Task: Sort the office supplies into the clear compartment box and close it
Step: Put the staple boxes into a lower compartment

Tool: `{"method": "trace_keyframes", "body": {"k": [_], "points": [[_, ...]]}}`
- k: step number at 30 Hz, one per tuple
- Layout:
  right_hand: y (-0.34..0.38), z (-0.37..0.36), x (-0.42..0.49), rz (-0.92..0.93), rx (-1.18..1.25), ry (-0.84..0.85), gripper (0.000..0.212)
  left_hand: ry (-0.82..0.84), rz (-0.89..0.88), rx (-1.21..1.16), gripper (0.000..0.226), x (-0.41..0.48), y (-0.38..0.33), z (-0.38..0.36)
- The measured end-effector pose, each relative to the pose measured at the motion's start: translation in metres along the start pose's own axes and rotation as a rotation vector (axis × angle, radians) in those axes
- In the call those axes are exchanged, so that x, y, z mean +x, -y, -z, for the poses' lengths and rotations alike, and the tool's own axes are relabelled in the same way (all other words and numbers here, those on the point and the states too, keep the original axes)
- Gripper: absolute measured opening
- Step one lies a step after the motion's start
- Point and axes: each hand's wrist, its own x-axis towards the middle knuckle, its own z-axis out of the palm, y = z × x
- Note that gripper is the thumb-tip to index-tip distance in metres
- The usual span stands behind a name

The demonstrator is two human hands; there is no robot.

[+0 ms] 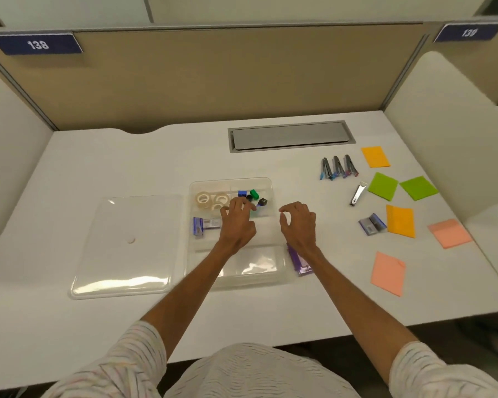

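The clear compartment box [282, 271] stands open at the desk's middle. Its far left cell holds tape rolls [204, 199]; the far right cell holds small coloured sharpeners [253, 194]. A purple staple box [202, 225] lies in a left cell. My left hand [237, 222] hovers over the box's middle, fingers curled, nothing visible in it. My right hand [298, 225] hangs open over the box's right edge. Another purple staple box [299, 261] lies by my right wrist, outside the box. The clear lid [124, 245] lies flat to the left.
To the right lie three staplers [339, 167], a nail clipper [358, 193], an opened staple box [372, 224], and orange [375, 157], green [383, 186] and pink [388, 273] sticky-note pads. A grey cable hatch [291, 136] sits at the back.
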Motion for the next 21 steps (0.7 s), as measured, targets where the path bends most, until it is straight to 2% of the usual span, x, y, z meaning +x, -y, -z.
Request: {"method": "trace_keyframes", "body": {"k": [4,11,16,21], "points": [[-0.035,0.023,-0.005,-0.114,-0.013,0.018,0.022,-0.001,-0.044,-0.008,0.04,0.009,-0.036,-0.02],[-0.11,0.073,-0.009,-0.314,-0.08,-0.06,0.025,0.128,-0.124,-0.053,0.034,0.025,-0.112,-0.066],[-0.158,0.101,-0.009,-0.421,-0.075,-0.119,0.027,0.241,-0.016,-0.179,0.052,0.029,-0.16,-0.097],[-0.196,0.117,-0.01,-0.479,-0.055,-0.128,0.03,0.312,0.046,-0.186,0.073,0.035,-0.2,-0.126]]}}
